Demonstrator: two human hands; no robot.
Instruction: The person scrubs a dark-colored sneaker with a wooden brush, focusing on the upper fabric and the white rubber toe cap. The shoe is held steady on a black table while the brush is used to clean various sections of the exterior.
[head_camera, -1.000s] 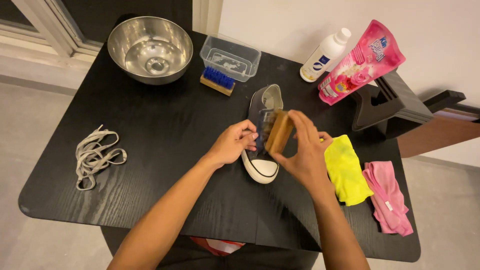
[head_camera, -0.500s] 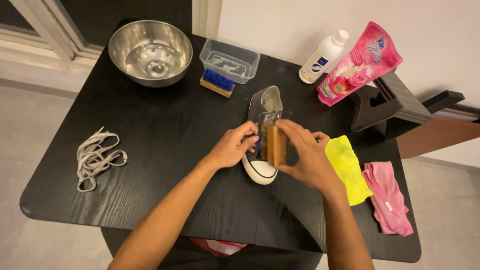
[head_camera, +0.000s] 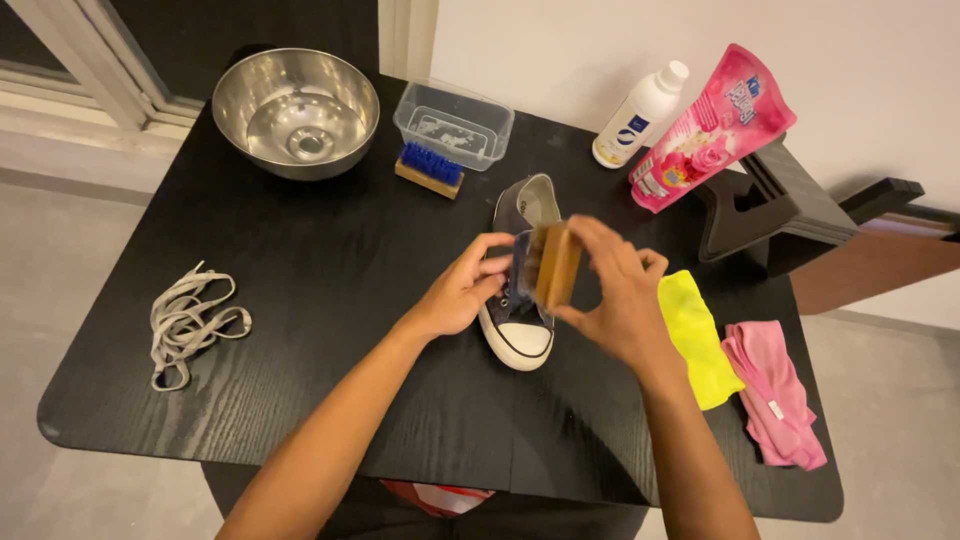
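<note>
Black wood-grain table (head_camera: 330, 290) fills the view from above. At its centre lies a dark canvas sneaker (head_camera: 522, 262) with a white rubber toe cap pointing to six o'clock. The left hand (head_camera: 462, 290) presses its fingers closed against the sneaker's side, steadying it. The right hand (head_camera: 612, 292) pinches a wooden scrub brush (head_camera: 556, 264) on edge over the upper; the brush is blurred. This looks like the scrubbing step, and the next stroke seems to call for firm bracing so the shoe does not slide.

At nine o'clock lie loose white shoelaces (head_camera: 188, 322). At eleven o'clock sits a steel bowl (head_camera: 296, 110); at twelve, a clear plastic tub (head_camera: 454, 124) with a blue-bristled brush (head_camera: 430, 170) touching it. At one to two o'clock stand a white bottle (head_camera: 640, 116) and a pink refill pouch (head_camera: 712, 128). At three to four o'clock lie a yellow cloth (head_camera: 694, 338) and a pink cloth (head_camera: 776, 394), near the right wrist.
</note>
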